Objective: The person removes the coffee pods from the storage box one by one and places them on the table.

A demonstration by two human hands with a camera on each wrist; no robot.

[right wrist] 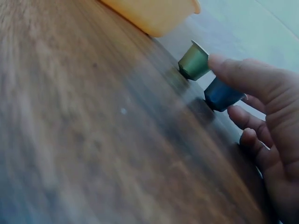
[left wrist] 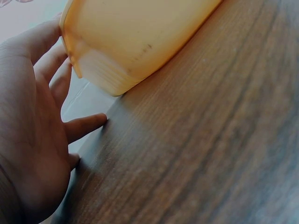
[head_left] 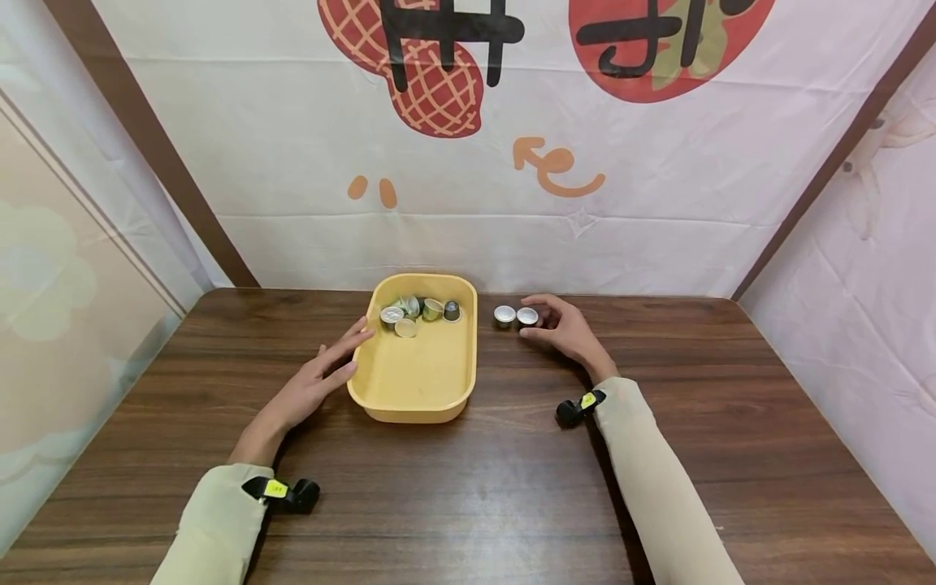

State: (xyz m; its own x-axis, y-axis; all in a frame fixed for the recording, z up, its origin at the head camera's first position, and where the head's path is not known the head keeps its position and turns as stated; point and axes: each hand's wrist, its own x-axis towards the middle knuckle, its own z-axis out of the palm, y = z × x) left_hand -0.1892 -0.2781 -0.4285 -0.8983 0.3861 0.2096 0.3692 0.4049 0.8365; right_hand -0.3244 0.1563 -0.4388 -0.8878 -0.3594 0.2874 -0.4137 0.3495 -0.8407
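Observation:
My right hand (head_left: 566, 329) is at a blue coffee capsule (right wrist: 223, 94), thumb on the near side and fingers curled around behind it. Right beside that capsule, a green coffee capsule (right wrist: 194, 61) stands on the table; both have their silvery lids up in the head view. A yellow plastic bin (head_left: 413, 382) lies to the left. Several coffee capsules (head_left: 406, 327), some upright and some tipped, are grouped at the bin's far end. At the bin's left side, my left hand (head_left: 310, 388) has its fingers extended, with fingertips right at the rim (left wrist: 65, 35).
The dark wood-grain table (head_left: 439, 504) ends at the back against a white printed cloth wall (head_left: 292, 146). Cloth panels also close off the left and right sides. A black wrist camera (head_left: 578, 409) sits at the right cuff, another camera (head_left: 296, 494) at the left.

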